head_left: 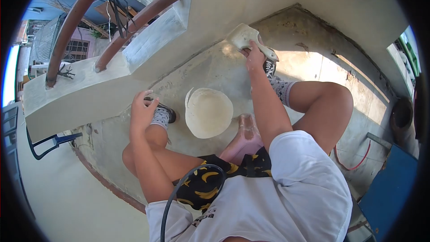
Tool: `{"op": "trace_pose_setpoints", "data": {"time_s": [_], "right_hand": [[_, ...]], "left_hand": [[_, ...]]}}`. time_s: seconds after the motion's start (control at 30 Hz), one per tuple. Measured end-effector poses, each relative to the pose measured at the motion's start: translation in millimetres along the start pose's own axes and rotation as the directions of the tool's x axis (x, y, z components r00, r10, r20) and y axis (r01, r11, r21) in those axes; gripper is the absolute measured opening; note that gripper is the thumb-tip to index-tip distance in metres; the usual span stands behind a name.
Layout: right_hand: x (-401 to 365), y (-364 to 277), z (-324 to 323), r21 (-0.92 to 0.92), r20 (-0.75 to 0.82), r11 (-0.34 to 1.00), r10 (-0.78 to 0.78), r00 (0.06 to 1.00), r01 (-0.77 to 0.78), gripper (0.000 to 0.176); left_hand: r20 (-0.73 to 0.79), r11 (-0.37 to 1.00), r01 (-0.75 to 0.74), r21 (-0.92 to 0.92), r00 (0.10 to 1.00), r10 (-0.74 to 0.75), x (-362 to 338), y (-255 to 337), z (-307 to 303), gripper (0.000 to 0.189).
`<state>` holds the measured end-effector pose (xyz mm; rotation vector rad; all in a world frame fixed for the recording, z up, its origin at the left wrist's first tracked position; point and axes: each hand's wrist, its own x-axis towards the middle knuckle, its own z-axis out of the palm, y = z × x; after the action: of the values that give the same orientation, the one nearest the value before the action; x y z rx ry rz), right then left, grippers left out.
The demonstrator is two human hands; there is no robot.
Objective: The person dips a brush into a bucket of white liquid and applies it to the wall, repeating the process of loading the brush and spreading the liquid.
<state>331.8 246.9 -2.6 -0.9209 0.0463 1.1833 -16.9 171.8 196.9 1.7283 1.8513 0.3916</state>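
At the wall foot: right hand (254, 58), fingers clamped on trowel (243, 36).
Left hand (142, 110): by shoe (166, 115), fingers loosely apart.
Bucket (187, 112): between feet.

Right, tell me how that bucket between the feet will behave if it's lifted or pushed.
The bucket seems to hold pale paste close to the rim, so it is probably heavy for its size. Its wide, squat shape suggests it should not tip easily. Pushed across the rough concrete floor, it would likely drag rather than slide.
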Motion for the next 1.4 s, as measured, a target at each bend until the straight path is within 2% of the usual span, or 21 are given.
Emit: {"op": "trace_pose_setpoints", "data": {"time_s": [0.07, 0.13, 0.17, 0.23, 0.33, 0.4, 0.47, 0.53, 0.63, 0.7, 0.8, 0.87, 0.93, 0.97, 1.03, 1.07, 1.13, 1.17, 1.23, 1.27, 1.4], "right_hand": [[24.1, 13.6, 27.2, -0.099, -0.146, 0.986, -0.149, 0.978, 0.135, 0.057], [36.0, 16.5, 59.3, -0.121, -0.156, 0.959, -0.272, 0.950, 0.255, 0.057], [24.8, 6.2, 80.5, -0.131, -0.160, 0.963, -0.256, 0.953, 0.237, 0.057], [-3.0, -24.0, 121.9, -0.129, -0.122, 0.945, -0.317, 0.941, 0.301, 0.056], [-28.2, -44.1, 108.8, -0.084, -0.087, 0.936, -0.349, 0.933, 0.342, 0.058], [-21.5, -33.3, 88.2, -0.043, -0.102, 0.951, -0.310, 0.945, 0.308, 0.056], [7.6, -0.6, 57.3, -0.137, -0.149, 0.951, -0.295, 0.944, 0.276, 0.055], [26.7, 14.4, 66.8, -0.185, -0.174, 0.949, -0.289, 0.941, 0.257, 0.054], [11.3, -13.4, 110.3, -0.312, -0.199, 0.917, -0.319, 0.926, 0.249, 0.054], [-19.6, -48.8, 134.8, -0.111, -0.072, 0.919, -0.386, 0.920, 0.377, 0.057], [-39.0, -66.8, 124.7, -0.006, 0.041, 0.892, -0.451, 0.892, 0.452, 0.058], [-22.2, -46.8, 105.7, -0.017, 0.019, 0.887, -0.462, 0.887, 0.462, 0.057], [1.5, -25.3, 90.3, -0.212, -0.103, 0.913, -0.375, 0.921, 0.348, 0.057], [11.9, -18.3, 91.6, -0.203, -0.102, 0.909, -0.388, 0.916, 0.363, 0.057], [22.0, -4.5, 103.3, -0.439, -0.118, 0.852, -0.371, 0.921, 0.287, 0.056], [12.6, -16.3, 120.4, -0.434, -0.118, 0.851, -0.378, 0.918, 0.294, 0.056], [-30.3, -54.6, 160.2, -0.155, -0.093, 0.920, -0.376, 0.922, 0.359, 0.057], [-44.3, -63.9, 161.1, -0.164, -0.090, 0.922, -0.368, 0.926, 0.350, 0.057], [-63.3, -86.1, 155.2, 0.059, 0.048, 0.913, -0.407, 0.912, 0.404, 0.058], [-63.2, -87.1, 146.5, 0.063, 0.058, 0.911, -0.410, 0.910, 0.407, 0.058], [-17.5, -30.1, 83.0, 0.009, -0.120, 0.931, -0.361, 0.925, 0.365, 0.056]], "left_hand": [[0.019, 1.000, 0.011, 0.027, 1.000, -0.012, 0.7, -2.3, -1.0, 0.037], [0.034, 0.997, 0.050, 0.052, 0.998, -0.051, 1.7, 4.3, -4.9, 0.038], [0.047, 0.995, 0.075, 0.066, 0.996, -0.079, 2.8, 7.7, -6.9, 0.038], [0.044, 0.994, 0.089, 0.063, 0.995, -0.092, 4.2, 12.4, -9.6, 0.037], [0.030, 0.996, 0.080, 0.046, 0.996, -0.081, 7.8, 14.7, -12.4, 0.037], [0.028, 0.996, 0.077, 0.040, 0.997, -0.078, 8.6, 15.2, -13.0, 0.036], [0.039, 0.997, 0.050, 0.062, 0.998, -0.052, 7.8, 16.2, -10.0, 0.035], [0.048, 0.998, 0.044, 0.047, 0.998, -0.047, 7.8, 15.1, -6.3, 0.035], [0.067, 0.998, 0.042, 0.051, 0.997, -0.046, 8.7, 13.7, -6.1, 0.035], [0.057, 0.998, 0.046, 0.048, 0.997, -0.049, 7.4, 11.1, -6.4, 0.035], [0.038, 0.998, 0.046, 0.036, 0.998, -0.047, 7.4, 12.1, -8.3, 0.035], [0.034, 0.998, 0.037, 0.049, 0.999, -0.038, 7.3, 15.2, -9.7, 0.035], [0.027, 0.999, 0.026, 0.029, 0.999, -0.027, 7.4, 12.7, -8.2, 0.036], [0.037, 1.000, 0.025, 0.011, 0.999, -0.025, 8.1, 12.0, -5.9, 0.038], [0.028, 1.000, 0.001, 0.020, 1.000, -0.002, 6.8, 10.6, -2.5, 0.037], [0.018, 0.999, -0.004, 0.033, 1.000, 0.003, 7.3, 10.2, -2.5, 0.037], [0.025, 1.000, 0.006, 0.029, 1.000, -0.007, 6.3, 10.4, -2.7, 0.037], [0.023, 1.000, 0.005, 0.021, 1.000, -0.006, 5.7, 10.6, -2.5, 0.037], [0.014, 1.000, 0.015, 0.000, 1.000, -0.015, 3.8, 13.0, -2.4, 0.037], [0.005, 1.000, 0.011, -0.012, 1.000, -0.011, 4.5, 15.0, -3.5, 0.037], [0.034, 0.999, 0.036, 0.024, 0.999, -0.037, 2.6, 14.6, -2.8, 0.039]]}}
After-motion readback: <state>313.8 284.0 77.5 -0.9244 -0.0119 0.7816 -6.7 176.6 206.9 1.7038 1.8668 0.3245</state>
